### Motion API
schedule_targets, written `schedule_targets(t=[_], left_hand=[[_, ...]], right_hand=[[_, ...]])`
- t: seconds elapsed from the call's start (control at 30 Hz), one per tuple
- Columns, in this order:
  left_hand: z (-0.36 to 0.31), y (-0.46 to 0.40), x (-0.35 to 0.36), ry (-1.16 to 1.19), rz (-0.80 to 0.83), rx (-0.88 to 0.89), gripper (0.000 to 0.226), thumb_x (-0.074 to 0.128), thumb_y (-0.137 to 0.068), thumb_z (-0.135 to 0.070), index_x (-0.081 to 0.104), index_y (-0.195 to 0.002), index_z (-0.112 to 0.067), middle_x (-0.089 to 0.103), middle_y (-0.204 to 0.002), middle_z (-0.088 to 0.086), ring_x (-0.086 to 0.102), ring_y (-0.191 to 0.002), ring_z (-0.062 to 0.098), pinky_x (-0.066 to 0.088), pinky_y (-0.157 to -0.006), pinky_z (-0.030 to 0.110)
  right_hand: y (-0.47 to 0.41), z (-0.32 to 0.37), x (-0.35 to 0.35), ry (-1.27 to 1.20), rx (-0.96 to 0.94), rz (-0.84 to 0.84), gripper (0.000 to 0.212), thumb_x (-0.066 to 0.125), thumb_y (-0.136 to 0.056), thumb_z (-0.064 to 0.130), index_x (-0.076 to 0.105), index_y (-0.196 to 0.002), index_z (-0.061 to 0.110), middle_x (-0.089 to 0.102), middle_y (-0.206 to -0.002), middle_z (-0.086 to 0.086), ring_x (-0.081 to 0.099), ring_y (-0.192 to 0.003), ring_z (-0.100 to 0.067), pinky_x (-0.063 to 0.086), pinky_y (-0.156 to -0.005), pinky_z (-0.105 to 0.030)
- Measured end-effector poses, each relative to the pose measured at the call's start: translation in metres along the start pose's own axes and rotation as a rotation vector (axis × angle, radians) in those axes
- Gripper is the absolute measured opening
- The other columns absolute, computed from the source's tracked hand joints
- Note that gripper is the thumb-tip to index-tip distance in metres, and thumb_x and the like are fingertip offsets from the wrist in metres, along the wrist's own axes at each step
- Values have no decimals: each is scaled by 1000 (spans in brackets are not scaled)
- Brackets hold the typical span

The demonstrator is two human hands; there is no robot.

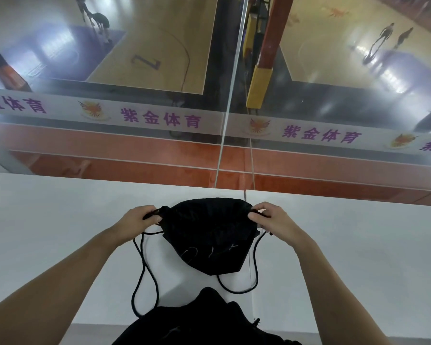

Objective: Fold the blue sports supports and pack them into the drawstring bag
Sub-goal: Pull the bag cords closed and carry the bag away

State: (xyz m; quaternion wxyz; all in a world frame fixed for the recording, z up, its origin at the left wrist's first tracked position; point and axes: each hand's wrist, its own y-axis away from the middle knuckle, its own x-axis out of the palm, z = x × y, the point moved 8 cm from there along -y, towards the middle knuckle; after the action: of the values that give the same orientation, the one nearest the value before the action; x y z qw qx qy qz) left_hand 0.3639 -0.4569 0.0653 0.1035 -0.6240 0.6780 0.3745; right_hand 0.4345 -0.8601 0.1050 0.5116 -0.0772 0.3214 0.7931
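Between both hands [141, 219], drawstring bag [209, 235].

Black drawstring bag [209, 235] on white surface [60, 220]; left hand [141, 224] and right hand [271, 220] each pinch a top corner, cords [144, 277] dangling.

Drawstring bag [209, 235] lying on the ledge [60, 220], centred before the person. Left hand [138, 221] at the bag's left upper corner, right hand [271, 220] at its right upper corner, each pinching the cord there. Cords [144, 275] trail in loops from both corners toward the person, on the ledge, one loop to the left and one below the bag. Behind the ledge stands a glass pane [159, 115]; beyond and below it, the courts [147, 41].
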Motion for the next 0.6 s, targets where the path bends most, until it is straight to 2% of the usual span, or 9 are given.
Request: schedule_targets(t=[0.07, 0.17, 0.27, 0.37, 0.4, 0.47, 0.53, 0.6], left_hand=[[-6, 2, -7, 48, -60, 5, 25, 55, -102, -33, 63, -83, -18, 55, -69, -10, 49, -65, 8, 39, -66, 30], [3, 0, -23, 115, -127, -22, 26, 47, -105, -29, 63, -88, -18, 54, -75, -4, 49, -73, 15, 41, -69, 32], [17, -6, -46, 129, -237, -77, 25, 45, -99, -33, 58, -82, -21, 52, -73, 0, 45, -67, 20, 38, -64, 35], [32, -7, -70, 188, -411, -184, 26, 42, -96, -32, 58, -80, -19, 58, -76, 7, 45, -63, 24, 38, -61, 34], [36, -8, -71, 202, -413, -207, 26, 42, -97, -29, 59, -80, -19, 60, -79, 9, 47, -64, 25, 39, -62, 34], [36, -13, -63, 215, -310, -209, 22, 46, -100, -22, 64, -88, -16, 65, -89, 14, 53, -68, 25, 43, -65, 35], [27, -16, -50, 230, -168, -153, 11, 54, -99, -10, 64, -100, -15, 66, -97, 16, 59, -71, 23, 45, -66, 35], [15, -17, -37, 237, -36, -112, 21, 63, -92, -5, 61, -109, -17, 65, -94, 15, 60, -69, 20, 46, -63, 35]], right_hand=[[-4, 1, 1, 50, -15, 9, 25, 79, -86, 46, 70, -108, 39, 74, -94, 9, 70, -77, -7, 48, -59, -20], [-12, 0, -4, 123, -51, -45, 24, 77, -91, 31, 71, -114, 29, 72, -104, 9, 68, -95, -12, 47, -72, -20], [-16, -1, -12, 190, -85, -106, 14, 65, -100, 27, 75, -110, 21, 73, -101, 5, 66, -94, -15, 46, -76, -16], [-9, -5, -32, 125, -94, -283, 22, 56, -106, 21, 75, -97, 14, 75, -97, 3, 65, -92, -15, 41, -73, -6], [-6, -8, -37, 94, -87, -332, 23, 55, -106, 20, 74, -95, 14, 74, -96, 2, 64, -92, -16, 41, -73, -6], [-3, -10, -36, 55, -72, -349, 24, 50, -107, 20, 70, -93, 16, 71, -92, 1, 61, -86, -17, 42, -70, -12], [-2, -12, -27, 15, -58, -304, 26, 46, -107, 20, 66, -92, 17, 64, -80, 3, 54, -74, -17, 42, -67, -26], [-1, -11, -18, -29, -53, -248, 27, 45, -105, 19, 66, -88, 17, 59, -71, 4, 49, -67, -15, 39, -64, -31]])
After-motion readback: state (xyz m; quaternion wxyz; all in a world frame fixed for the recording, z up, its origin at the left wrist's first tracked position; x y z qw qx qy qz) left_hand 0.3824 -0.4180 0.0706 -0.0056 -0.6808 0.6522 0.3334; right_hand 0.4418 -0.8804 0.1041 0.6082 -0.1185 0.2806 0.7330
